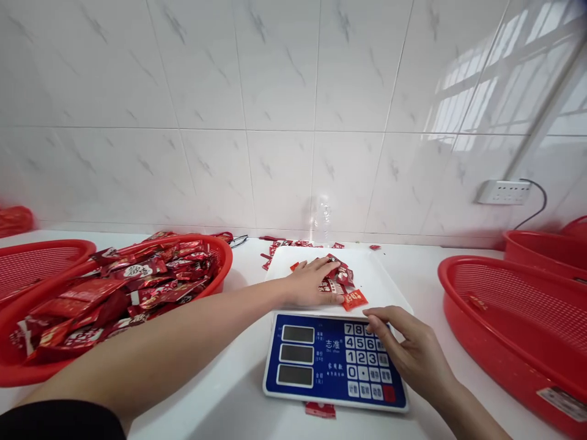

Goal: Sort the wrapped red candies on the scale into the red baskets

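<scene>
My left hand reaches across onto the white tray of a scale, its fingers and thumb closed round several red snack packets. An orange-red packet lies at the thumb tip. Over the right side of the scale's blue keypad panel is my right hand, thumb and forefinger brought together near the tray's front edge. Whether anything is between them cannot be made out. The panel's three display windows look dark.
A red basket heaped with red packets stands left, another red basket beyond it. More red baskets stand right. A clear bottle and loose packets are by the wall. One packet pokes from under the scale.
</scene>
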Tool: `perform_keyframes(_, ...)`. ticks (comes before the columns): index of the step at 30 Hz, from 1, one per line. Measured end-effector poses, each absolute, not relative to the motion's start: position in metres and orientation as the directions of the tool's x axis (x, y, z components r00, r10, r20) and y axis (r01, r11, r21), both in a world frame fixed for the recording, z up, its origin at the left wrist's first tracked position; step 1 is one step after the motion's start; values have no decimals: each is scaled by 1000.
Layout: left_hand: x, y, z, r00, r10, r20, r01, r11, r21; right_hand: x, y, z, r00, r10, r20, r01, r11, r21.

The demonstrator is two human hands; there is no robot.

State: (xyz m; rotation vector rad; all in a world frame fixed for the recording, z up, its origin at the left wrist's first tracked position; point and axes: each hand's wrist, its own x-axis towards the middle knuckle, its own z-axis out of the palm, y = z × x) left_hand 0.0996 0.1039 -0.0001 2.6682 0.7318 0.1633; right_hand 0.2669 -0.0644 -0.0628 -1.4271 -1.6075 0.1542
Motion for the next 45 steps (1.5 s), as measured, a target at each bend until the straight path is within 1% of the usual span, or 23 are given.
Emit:
perform_keyframes(2, 101, 111, 3, 864, 497, 74, 422, -798, 431, 266, -64, -62, 120, 821, 559, 707, 325, -629)
perform_keyframes(4, 98, 122, 5, 815, 567, 120, 457, -757, 466, 265, -63, -61, 108, 813, 573, 707, 342, -619)
perform_keyframes(7, 87, 139, 5, 715, 692, 97, 586, -669, 457, 264, -63, -61, 89, 802, 591, 713, 363, -600)
perform_keyframes(10, 75, 145, 6, 675, 733, 83, 622, -626, 470, 263, -64, -61, 74, 801, 594, 718, 371, -589)
perform_keyframes(13, 70, 141, 9, 646, 756, 107, 606, -593, 531, 263, -65, -60, 70, 808, 585, 721, 364, -589)
perform_keyframes(16, 70, 134, 14, 613, 784, 99, 571, -527, 629, 263, -66, -59, 82, 805, 588, 723, 358, -590)
perform_keyframes(18, 70, 130, 16, 617, 783, 76, 537, -490, 687, 263, -65, -59, 86, 804, 588, 724, 355, -592)
perform_keyframes(20, 71, 127, 18, 637, 767, 76, 506, -491, 709, 262, -65, -59, 85, 810, 580, 722, 350, -596)
perform_keyframes(22, 72, 123, 17, 654, 748, 110, 484, -527, 698, 262, -65, -59, 86, 818, 568, 718, 344, -605)
perform_keyframes(25, 78, 112, 10, 712, 684, 157, 485, -641, 595, 262, -66, -60, 88, 823, 561, 713, 342, -613)
perform_keyframes(28, 89, 104, 2, 769, 634, 76, 534, -704, 469, 262, -65, -60, 80, 819, 568, 711, 353, -609)
perform_keyframes(30, 99, 102, -1, 784, 621, 6, 565, -717, 409, 262, -65, -61, 84, 817, 571, 712, 352, -608)
perform_keyframes(32, 108, 103, -3, 803, 596, -29, 563, -741, 365, 263, -65, -61, 97, 813, 573, 715, 344, -609)
perform_keyframes(34, 114, 105, -3, 814, 581, -2, 548, -765, 339, 263, -65, -60, 106, 812, 574, 719, 336, -608)
perform_keyframes(37, 117, 105, -5, 822, 558, 111, 507, -808, 301, 262, -66, -60, 103, 819, 565, 717, 332, -612)
perform_keyframes(40, 115, 105, -8, 811, 558, 178, 491, -813, 312, 262, -67, -60, 101, 835, 541, 704, 325, -632)
perform_keyframes(45, 115, 109, -11, 753, 618, 227, 495, -758, 424, 263, -66, -63, 113, 825, 554, 695, 333, -638)
